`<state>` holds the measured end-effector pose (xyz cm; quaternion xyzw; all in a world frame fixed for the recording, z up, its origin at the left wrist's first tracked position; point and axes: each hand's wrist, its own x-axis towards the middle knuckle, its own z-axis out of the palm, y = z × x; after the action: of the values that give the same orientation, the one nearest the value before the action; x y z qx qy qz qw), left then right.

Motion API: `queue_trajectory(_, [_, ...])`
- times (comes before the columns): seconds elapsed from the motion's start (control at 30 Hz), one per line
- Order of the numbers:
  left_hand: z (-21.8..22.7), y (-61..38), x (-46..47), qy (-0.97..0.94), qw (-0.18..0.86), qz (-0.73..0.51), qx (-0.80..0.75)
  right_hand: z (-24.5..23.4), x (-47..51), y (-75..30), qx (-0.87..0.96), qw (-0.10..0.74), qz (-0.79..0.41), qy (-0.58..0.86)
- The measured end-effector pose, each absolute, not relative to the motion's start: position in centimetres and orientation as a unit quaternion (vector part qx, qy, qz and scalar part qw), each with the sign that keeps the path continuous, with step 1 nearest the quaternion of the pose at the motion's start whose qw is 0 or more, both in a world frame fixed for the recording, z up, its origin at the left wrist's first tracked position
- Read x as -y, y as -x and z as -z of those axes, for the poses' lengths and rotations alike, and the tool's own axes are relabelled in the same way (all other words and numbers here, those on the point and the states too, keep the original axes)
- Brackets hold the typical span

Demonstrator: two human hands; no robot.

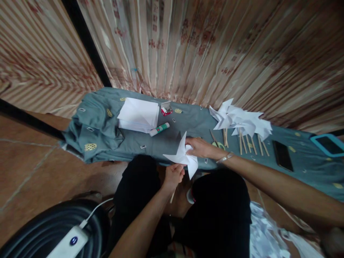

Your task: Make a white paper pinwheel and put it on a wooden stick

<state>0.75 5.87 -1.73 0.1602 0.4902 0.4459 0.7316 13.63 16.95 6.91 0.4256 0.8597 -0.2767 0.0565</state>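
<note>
A white paper pinwheel (180, 154) on a thin wooden stick (172, 196) is held above my lap, at the front edge of the cloth-covered surface. My left hand (173, 176) is closed around the stick just below the blades. The fingers of my right hand (198, 147) press on the pinwheel's right side, near the small pin at its centre; part of a blade is hidden under them. Just behind my right hand lie green-handled scissors (219, 144). Farther right, several finished-looking pinwheels (242, 121) lie overlapping, sticks toward me.
The grey-green cloth (102, 139) carries a stack of white paper (138, 114), a glue stick (159, 129), a small red box of pins (166, 109), a dark phone (282, 155) and a blue-framed tablet (328, 144). Behind hangs a patterned curtain (174, 46). A white power bank (68, 243) sits lower left.
</note>
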Motion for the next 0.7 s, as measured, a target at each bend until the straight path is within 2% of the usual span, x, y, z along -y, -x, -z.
queue_trajectory(0.4, [1.6,-0.7,-5.7,-0.146,0.747,-0.455,-0.461,-7.6,-15.2,-13.4,-0.878,0.094,0.125,-0.453])
queue_trajectory(0.53, [1.6,-0.7,-5.7,-0.141,0.752,-0.456,-0.454,-7.1,-14.3,-13.7,-0.891,0.069,0.060,-0.444])
queue_trajectory(0.7, [1.6,-0.7,-5.6,-0.139,0.756,-0.458,-0.446,-6.1,-13.8,-14.5,-0.900,0.011,0.047,-0.433])
